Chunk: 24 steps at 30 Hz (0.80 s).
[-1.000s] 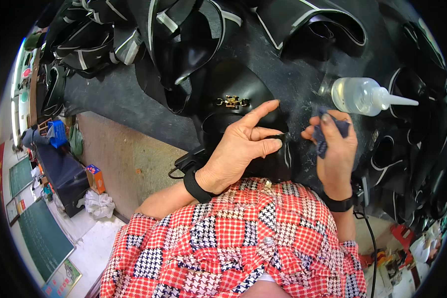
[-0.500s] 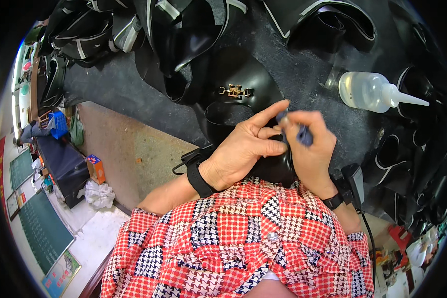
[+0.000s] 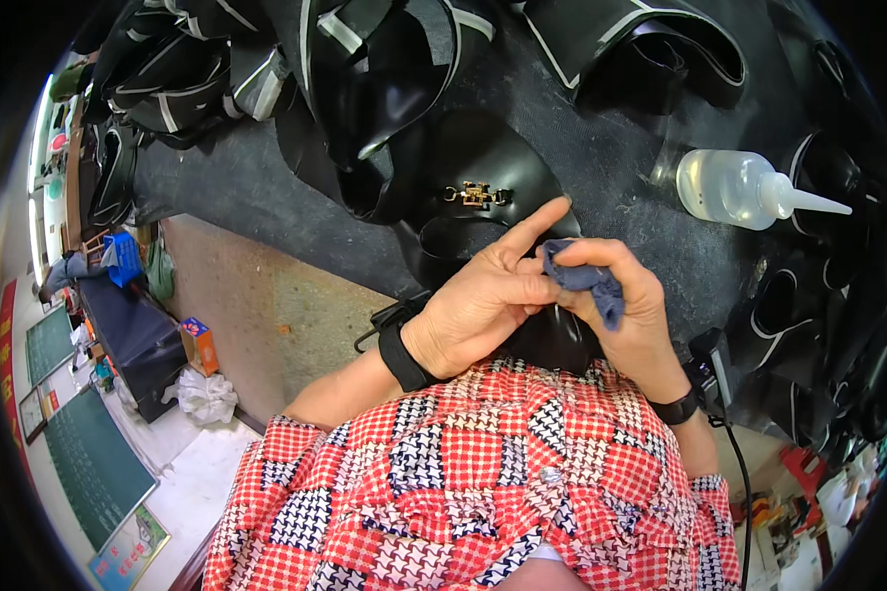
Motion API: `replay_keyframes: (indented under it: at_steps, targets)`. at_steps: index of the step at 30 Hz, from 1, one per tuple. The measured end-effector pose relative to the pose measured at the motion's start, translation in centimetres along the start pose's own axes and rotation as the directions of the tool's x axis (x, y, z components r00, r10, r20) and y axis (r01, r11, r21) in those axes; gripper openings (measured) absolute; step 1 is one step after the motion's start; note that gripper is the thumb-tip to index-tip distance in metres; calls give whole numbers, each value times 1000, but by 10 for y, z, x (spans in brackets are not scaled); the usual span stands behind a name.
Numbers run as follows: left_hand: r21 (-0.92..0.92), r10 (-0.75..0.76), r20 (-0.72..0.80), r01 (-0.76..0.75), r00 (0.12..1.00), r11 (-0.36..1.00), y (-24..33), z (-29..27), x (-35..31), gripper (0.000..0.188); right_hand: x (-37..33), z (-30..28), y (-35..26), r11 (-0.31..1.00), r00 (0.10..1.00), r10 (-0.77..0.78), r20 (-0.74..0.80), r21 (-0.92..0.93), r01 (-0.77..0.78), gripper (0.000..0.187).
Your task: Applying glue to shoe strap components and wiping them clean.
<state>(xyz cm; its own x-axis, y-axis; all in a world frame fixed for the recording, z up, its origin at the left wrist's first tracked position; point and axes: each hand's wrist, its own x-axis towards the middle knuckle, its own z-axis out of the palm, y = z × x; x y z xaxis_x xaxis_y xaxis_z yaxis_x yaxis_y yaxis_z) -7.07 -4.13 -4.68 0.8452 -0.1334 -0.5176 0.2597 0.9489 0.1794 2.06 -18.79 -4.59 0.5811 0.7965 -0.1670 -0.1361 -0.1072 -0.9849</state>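
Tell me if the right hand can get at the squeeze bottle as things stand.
Probably yes. The squeeze bottle lies on its side on the dark mat up and right of the right hand, with bare mat between them. But that hand is pinching a blue cloth, so its fingers are occupied.

Left hand (image 3: 483, 305) index extended, other fingers curled; right hand (image 3: 626, 310) fingers pinched shut.
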Motion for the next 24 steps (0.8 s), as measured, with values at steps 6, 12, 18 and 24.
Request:
replay_keyframes:
  at_steps: [6, 12, 18, 24]
  targets:
    - [82, 53, -4, -52, 999, 995, -5, 5, 1, 68, 3, 7, 0, 961, 962, -201, -183, -229, 157, 22]
    - [176, 111, 63, -120, 992, 977, -8, 7, 2, 62, 8, 24, -1, 968, 901, -207, -380, -210, 134, 23]
    - [319, 221, 10, -213, 975, 924, -4, 12, -4, 89, 20, 6, -15, 871, 886, 291, -361, 482, -89, 22]
    - [197, 232, 18, -231, 972, 953, -5, 9, -5, 90, 12, -2, -19, 824, 989, 140, -37, 558, -96, 33]
